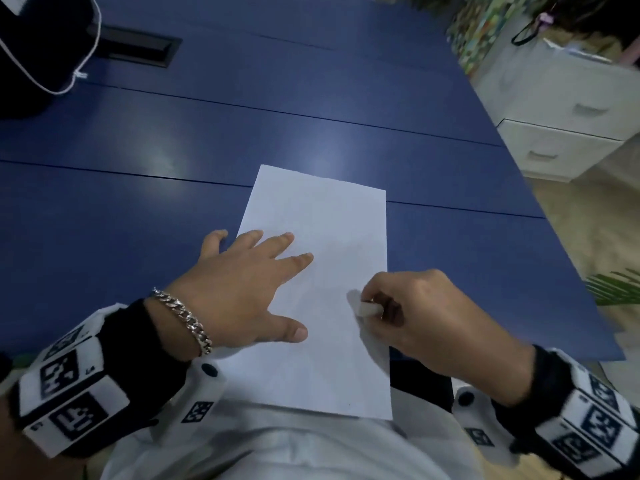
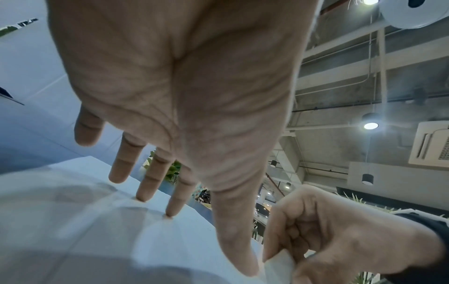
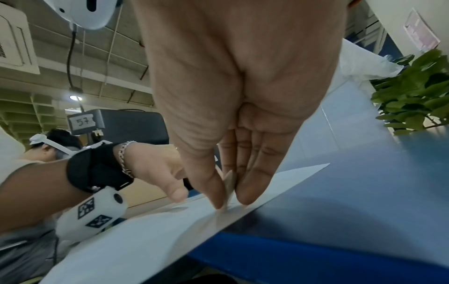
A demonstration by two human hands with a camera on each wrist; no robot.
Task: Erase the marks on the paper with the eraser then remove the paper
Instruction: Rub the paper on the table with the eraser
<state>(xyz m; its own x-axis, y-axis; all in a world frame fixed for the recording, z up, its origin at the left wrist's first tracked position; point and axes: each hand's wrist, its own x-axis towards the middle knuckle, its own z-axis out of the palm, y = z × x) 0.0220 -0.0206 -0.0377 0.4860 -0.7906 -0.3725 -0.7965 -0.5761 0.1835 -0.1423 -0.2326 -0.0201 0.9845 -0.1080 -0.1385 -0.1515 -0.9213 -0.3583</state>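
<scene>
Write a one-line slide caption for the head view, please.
Left hand presses the paper flat on the blue table while the right hand rubs it with a white eraser.

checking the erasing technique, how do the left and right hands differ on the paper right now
The left hand lies spread, fingers straight, pressing the paper flat; the right hand is curled, pinching the eraser. The left hand holds nothing; the right hand's eraser tip meets the sheet near its right edge. Both touch the paper.
</scene>
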